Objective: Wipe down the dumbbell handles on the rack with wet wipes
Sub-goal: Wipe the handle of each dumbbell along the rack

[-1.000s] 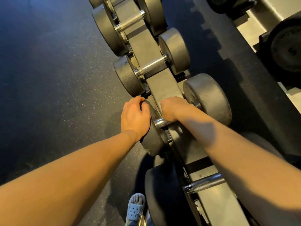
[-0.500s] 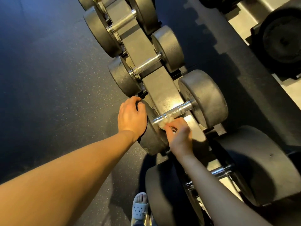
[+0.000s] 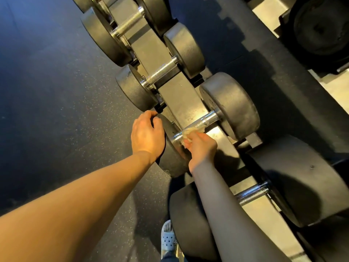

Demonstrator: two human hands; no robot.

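Above dark gym floor (image 3: 56,91), on the rack (image 3: 181,99) at frame centre, grips the near weight head (image 3: 173,159) with left hand (image 3: 146,136) and pinches wet wipe (image 3: 189,132) in right hand (image 3: 201,148), the nearer one, against the dumbbell handle (image 3: 204,121), long axis slanting toward upper right.

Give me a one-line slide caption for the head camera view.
Right hand presses a wipe to a racked dumbbell handle while the left hand grips the near weight.

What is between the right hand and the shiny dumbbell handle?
A crumpled wet wipe, pinched by the right hand against the handle, seen in the head view.
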